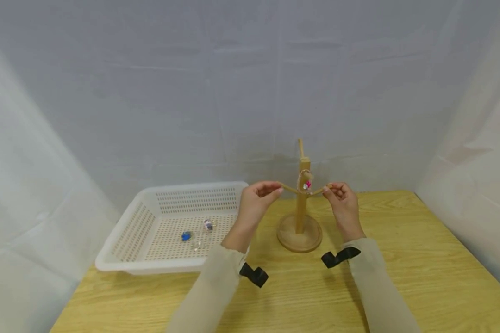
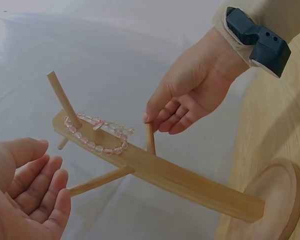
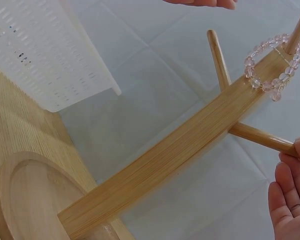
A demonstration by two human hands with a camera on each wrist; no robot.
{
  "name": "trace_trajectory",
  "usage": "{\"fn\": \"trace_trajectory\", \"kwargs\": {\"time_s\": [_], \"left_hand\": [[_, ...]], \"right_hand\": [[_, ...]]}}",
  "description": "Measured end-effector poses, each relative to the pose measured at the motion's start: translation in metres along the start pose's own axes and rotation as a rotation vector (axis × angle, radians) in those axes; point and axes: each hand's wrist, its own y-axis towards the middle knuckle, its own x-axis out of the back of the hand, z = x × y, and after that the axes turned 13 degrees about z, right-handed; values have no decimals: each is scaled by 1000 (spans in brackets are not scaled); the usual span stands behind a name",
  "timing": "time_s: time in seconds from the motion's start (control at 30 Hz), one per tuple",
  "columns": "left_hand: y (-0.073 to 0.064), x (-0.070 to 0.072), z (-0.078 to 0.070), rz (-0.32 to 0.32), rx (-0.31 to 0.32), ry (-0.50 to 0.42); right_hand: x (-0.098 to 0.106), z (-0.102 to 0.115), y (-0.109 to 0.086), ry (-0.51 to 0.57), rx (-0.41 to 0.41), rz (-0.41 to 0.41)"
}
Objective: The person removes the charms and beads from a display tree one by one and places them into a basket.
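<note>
A wooden stand (image 1: 301,217) rises from a round base (image 1: 300,240), with thin pegs sticking out of its post. A bracelet of clear pink beads (image 2: 87,142) hangs around an upper peg (image 2: 63,97) and lies against the post. My right hand (image 1: 343,203) pinches the end of the right-hand peg (image 3: 262,137) between thumb and fingers. Beside the tip of the opposite peg (image 3: 219,60) is my left hand (image 1: 256,203), fingers loosely bent. The right wrist view shows a gap between that tip and the left hand.
To the left of the stand, a white perforated plastic basket (image 1: 121,264) holds a blue trinket (image 1: 186,236), another small trinket (image 1: 209,225) and a clear beaded piece (image 1: 197,244). Everything stands on a wood-grain table (image 1: 421,277). Pale sheeting (image 1: 250,92) hangs behind and at both sides.
</note>
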Motion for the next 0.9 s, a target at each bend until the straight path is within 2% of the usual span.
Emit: {"fn": "trace_trajectory", "kwargs": {"time_s": [0.4,0.73,0.9], "left_hand": [[11,-6,-2,-1,3,45],[18,-12,-3,-6,-24,14],[20,-14,-4,5,-15,12]], "right_hand": [[1,0,-1,18,-9,7],[0,-2,-1,13,4,5],[0,-2,-1,13,1,-1]]}}
